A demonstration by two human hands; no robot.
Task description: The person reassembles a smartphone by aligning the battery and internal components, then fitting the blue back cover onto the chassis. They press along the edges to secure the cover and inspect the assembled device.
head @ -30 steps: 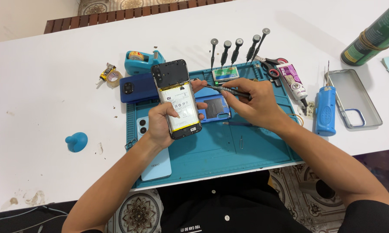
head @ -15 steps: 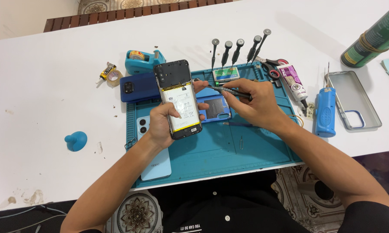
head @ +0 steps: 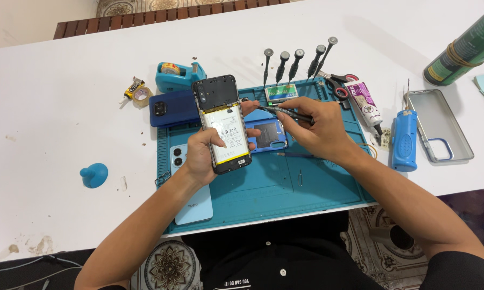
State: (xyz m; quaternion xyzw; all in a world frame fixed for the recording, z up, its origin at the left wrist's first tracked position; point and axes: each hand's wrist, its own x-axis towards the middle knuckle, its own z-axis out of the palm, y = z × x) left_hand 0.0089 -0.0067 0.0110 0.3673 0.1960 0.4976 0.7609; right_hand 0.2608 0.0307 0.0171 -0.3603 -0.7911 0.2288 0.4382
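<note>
Your left hand (head: 204, 153) grips the opened smartphone (head: 223, 124), its back off and battery showing, tilted above the teal repair mat (head: 285, 185). Just to its right, your right hand (head: 317, 129) pinches a black screwdriver (head: 282, 111), tip touching the phone's upper edge.

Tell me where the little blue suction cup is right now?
In the head view the blue suction cup sits alone on the white table, to the left of the teal repair mat and well left of the left hand.
</note>
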